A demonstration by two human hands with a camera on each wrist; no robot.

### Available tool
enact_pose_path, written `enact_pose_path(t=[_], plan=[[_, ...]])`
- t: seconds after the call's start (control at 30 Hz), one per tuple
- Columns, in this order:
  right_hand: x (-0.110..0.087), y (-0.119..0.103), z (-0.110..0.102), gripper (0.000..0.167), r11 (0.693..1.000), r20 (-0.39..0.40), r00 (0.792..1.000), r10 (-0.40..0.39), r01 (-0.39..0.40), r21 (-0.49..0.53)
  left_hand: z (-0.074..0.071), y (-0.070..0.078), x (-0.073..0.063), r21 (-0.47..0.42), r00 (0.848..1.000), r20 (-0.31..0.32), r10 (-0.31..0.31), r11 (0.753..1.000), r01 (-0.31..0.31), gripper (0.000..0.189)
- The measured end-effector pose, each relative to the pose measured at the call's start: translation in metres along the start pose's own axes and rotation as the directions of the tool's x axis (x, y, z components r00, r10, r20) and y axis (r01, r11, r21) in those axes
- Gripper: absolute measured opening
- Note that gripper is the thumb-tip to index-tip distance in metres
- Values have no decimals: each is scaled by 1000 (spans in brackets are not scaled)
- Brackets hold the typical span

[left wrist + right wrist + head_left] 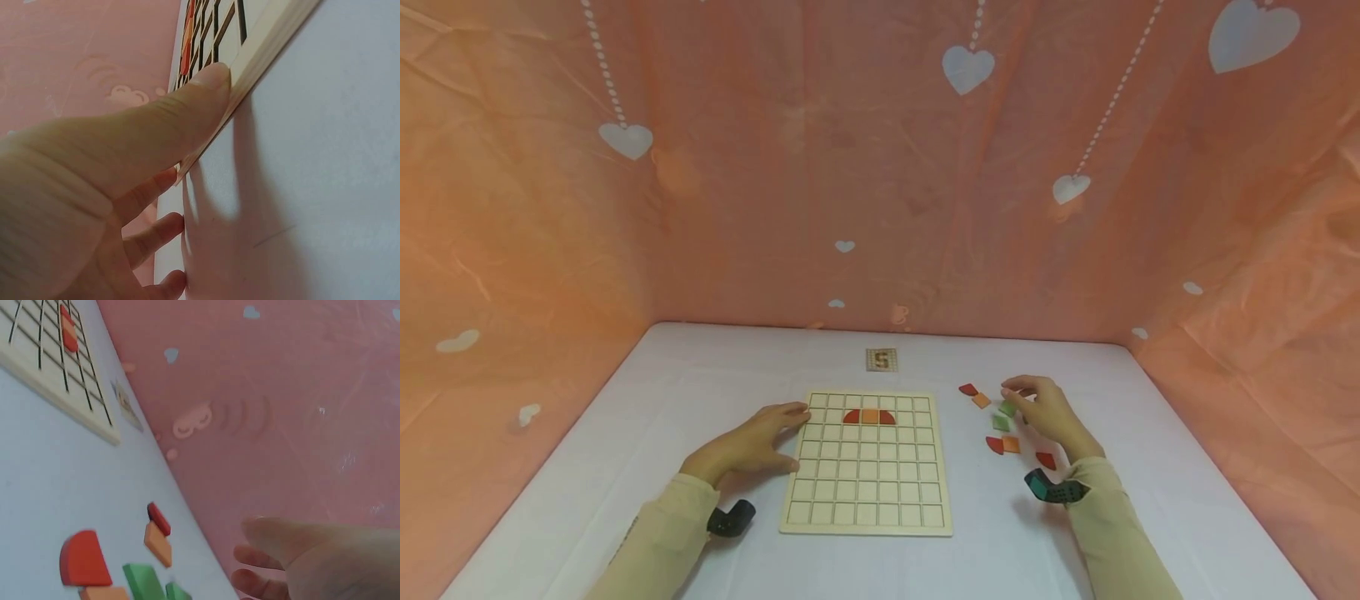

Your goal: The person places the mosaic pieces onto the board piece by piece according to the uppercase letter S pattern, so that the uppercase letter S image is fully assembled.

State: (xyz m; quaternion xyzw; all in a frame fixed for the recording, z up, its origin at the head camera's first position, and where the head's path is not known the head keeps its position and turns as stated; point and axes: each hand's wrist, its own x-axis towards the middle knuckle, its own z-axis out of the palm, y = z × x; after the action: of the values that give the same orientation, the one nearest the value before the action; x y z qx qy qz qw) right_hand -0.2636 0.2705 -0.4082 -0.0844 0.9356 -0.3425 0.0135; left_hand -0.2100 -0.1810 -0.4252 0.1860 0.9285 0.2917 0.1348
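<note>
A pale wooden grid board (867, 518) lies on the table, with an orange square (870, 416) between two red quarter-round pieces (852, 417) in one of its upper rows. My left hand (751, 440) rests at the board's left edge, fingers spread; in the left wrist view the thumb (200, 94) touches its rim. To the right of the board, my right hand (1043, 410) hovers over loose pieces, nearest a green piece (1007, 408). Its fingers are loosely bent, and the right wrist view shows no piece between thumb and fingers.
Around the right hand lie another green piece (1001, 423), orange squares (981, 401) and several red quarter-rounds (967, 389). A small patterned card (882, 360) lies behind the board. An orange cloth (865, 183) with hearts encloses the white table (715, 358).
</note>
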Motion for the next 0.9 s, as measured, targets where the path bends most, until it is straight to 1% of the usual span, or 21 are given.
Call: enact_pose_path(t=[0.1, 0.33, 0.5, 0.63, 0.9], plan=[[-1, 3, 0, 37, 1000, 17, 999, 27, -27, 9, 1, 0, 0, -1, 1000, 1, -6, 1000, 6, 79], [-2, 11, 1, 41, 989, 60, 989, 136, -139, 49, 1, 0, 1, -2, 1000, 0, -19, 1000, 19, 81], [-1, 16, 2, 43, 982, 73, 981, 179, -183, 50, 1, -1, 1, -4, 1000, 0, -17, 1000, 17, 81], [-1, 20, 4, 44, 982, 72, 981, 181, -185, 46, 1, -1, 2, 0, 1000, 0, -12, 1000, 12, 81], [-1, 23, 4, 39, 987, 68, 986, 153, -156, 40, 1, -2, 2, -6, 1000, 2, -10, 1000, 10, 80]])
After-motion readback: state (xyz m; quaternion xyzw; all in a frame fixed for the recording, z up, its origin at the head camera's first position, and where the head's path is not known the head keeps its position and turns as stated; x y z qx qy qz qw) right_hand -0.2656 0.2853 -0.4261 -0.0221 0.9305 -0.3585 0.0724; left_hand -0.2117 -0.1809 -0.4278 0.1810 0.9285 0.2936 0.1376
